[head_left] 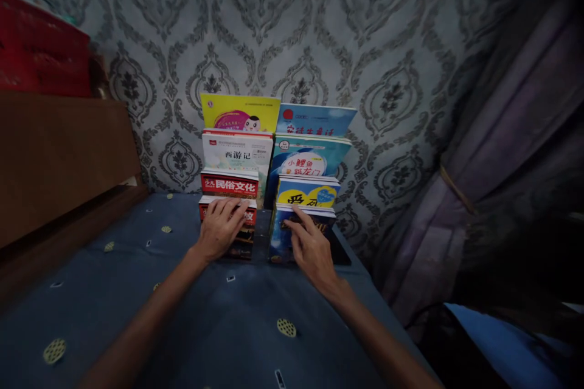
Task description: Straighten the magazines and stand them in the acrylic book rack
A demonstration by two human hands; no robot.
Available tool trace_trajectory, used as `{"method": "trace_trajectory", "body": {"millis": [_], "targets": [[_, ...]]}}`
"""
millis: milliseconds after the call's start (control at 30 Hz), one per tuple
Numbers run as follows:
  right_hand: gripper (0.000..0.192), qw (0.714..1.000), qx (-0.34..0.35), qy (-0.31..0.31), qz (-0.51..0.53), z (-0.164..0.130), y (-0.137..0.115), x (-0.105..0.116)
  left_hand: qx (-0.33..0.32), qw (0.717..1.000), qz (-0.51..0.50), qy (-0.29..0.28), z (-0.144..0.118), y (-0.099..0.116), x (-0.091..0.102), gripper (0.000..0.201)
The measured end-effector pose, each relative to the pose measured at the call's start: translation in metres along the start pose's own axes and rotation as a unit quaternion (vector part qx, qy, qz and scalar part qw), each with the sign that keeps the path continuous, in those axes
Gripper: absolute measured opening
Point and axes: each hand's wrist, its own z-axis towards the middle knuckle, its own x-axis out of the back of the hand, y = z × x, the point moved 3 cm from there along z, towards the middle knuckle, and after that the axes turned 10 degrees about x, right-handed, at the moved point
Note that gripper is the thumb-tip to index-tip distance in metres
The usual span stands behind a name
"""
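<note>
Two stepped columns of thin paperback children's books are seen on a dark blue bedspread with small pale dots [137, 292], propped against a grey damask-patterned wall [365, 42]. Four books are counted in each column, each rear book showing above the one in front.

Left hand [222, 226]: laid flat, fingers spread, on the cover of the front red-and-dark book of the left column [245, 238]. No closed grip is formed; the hand presses rather than grasps. Right hand [310, 246]: open, index finger extended, fingertips [298, 211] placed at the top edge of the front dark blue book of the right column [279, 243]. Nothing is held by it.

Behind the left front book, a red-banded book with white characters [229, 183] is seen, and behind the right one, a blue book with a yellow cloud shape [308, 191].

Risks, as judged:
- The support holding the books upright is not visible; whether they lean freely cannot be told. If the front books are tipped or drawn forward, the rear ones may be left unsupported and slide down.
- The bedspread is soft, so a firm push may shift a whole column.
- A dark purple curtain [502, 134] hangs just beside the right column, and the bed edge is near; a dislodged book may drop there.
- Light is poor, so edges may be misjudged.
</note>
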Motion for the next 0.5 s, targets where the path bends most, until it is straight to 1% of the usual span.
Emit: {"method": "trace_trajectory", "body": {"millis": [100, 233, 400, 500], "targets": [[0.038, 1.0, 0.017, 0.001, 0.007, 0.002, -0.001, 0.004, -0.004, 1.0, 0.011, 0.012, 0.005, -0.004, 0.002, 0.034], [0.037, 0.999, 0.042, 0.01, 0.011, 0.006, -0.001, 0.009, -0.005, 0.999, 0.02, 0.031, 0.018, -0.01, 0.01, 0.032], [0.034, 0.998, 0.058, 0.029, 0.015, 0.017, -0.001, 0.016, -0.012, 0.998, 0.022, 0.053, 0.044, -0.017, 0.02, 0.031], [0.034, 0.996, 0.074, 0.042, 0.015, 0.035, 0.004, 0.026, -0.008, 0.999, 0.022, 0.049, 0.063, -0.023, 0.023, 0.031]]}}
